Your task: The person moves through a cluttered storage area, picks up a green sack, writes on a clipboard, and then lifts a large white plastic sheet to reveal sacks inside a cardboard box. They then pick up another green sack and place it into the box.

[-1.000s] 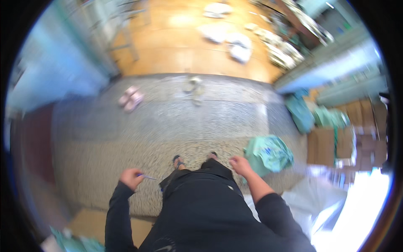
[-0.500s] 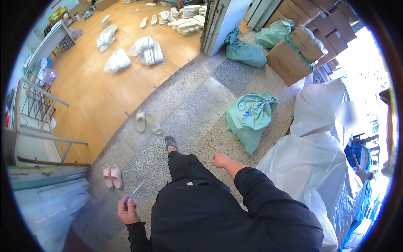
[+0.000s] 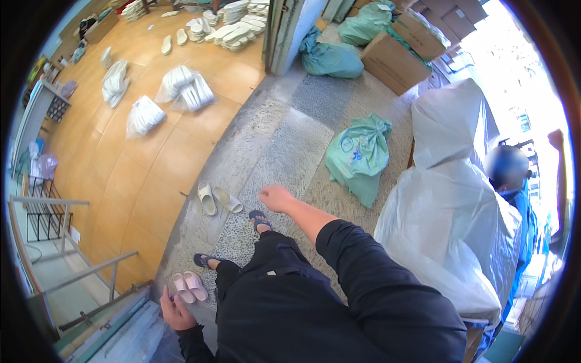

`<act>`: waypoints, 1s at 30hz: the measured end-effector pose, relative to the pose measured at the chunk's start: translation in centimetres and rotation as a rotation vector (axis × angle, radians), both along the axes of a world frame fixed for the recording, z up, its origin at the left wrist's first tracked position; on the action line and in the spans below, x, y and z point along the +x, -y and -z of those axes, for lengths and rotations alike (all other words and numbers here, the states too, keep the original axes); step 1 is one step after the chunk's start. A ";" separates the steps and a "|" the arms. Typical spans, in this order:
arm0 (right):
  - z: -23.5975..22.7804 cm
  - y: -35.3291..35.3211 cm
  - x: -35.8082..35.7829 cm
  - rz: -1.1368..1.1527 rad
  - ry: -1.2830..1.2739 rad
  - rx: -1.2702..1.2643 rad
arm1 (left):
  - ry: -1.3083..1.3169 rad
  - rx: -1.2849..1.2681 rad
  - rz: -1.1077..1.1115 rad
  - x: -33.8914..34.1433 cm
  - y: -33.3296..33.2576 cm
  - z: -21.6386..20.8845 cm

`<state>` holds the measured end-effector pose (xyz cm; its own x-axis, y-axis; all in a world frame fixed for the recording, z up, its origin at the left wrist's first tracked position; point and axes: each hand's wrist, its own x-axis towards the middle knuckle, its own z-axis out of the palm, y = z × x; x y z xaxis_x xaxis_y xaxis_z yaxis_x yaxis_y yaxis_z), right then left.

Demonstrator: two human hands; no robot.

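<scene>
At the lower left, my left hand (image 3: 175, 313) is closed with its fingers bent around a slim blue-handled tool (image 3: 172, 297); only a bit of its handle shows now. Its thin pale shaft is hidden. My right hand (image 3: 276, 198) is held out in front of my body in a loose fist, with nothing seen sticking out of it. Beyond that hand, on the pavement, lies a pair of light slippers (image 3: 207, 198), not touched. Near my left hand rests a pair of pink slippers (image 3: 190, 287).
A tied green sack (image 3: 358, 158) stands ahead to the right, beside a plastic-covered pile (image 3: 451, 227). Cardboard boxes (image 3: 396, 63) and another green sack (image 3: 331, 60) lie farther off. Bagged white soles (image 3: 145, 116) sit on the orange tiles. At left is a metal frame (image 3: 63, 230). A person (image 3: 509, 172) is at the right.
My right hand has swung forward and left. The tool in my left hand has turned largely out of sight. My other sandalled foot has come into view, and the doorway scene has shifted.
</scene>
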<state>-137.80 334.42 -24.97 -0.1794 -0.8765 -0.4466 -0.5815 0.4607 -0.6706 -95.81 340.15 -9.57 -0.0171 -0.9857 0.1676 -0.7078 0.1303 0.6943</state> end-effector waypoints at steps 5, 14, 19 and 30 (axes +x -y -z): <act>1.0 -4.2 4.7 0.055 -0.178 0.103 | 0.015 0.115 0.169 8.2 5.0 4.6; -0.1 -17.2 17.7 0.164 -0.234 0.434 | -0.130 0.462 0.106 26.5 10.9 14.3; -2.4 -14.1 23.2 0.262 -0.152 0.356 | 0.071 0.652 0.093 31.5 13.3 19.1; -3.7 -11.1 24.9 0.432 -0.198 0.154 | 0.411 0.760 0.014 38.7 14.6 29.5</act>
<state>-112.95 345.47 -21.27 -0.6062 -0.6301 -0.4853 -0.4250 0.7724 -0.4721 -57.12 325.58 -39.09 0.0551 -0.8270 -0.5594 -0.9237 -0.2550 0.2859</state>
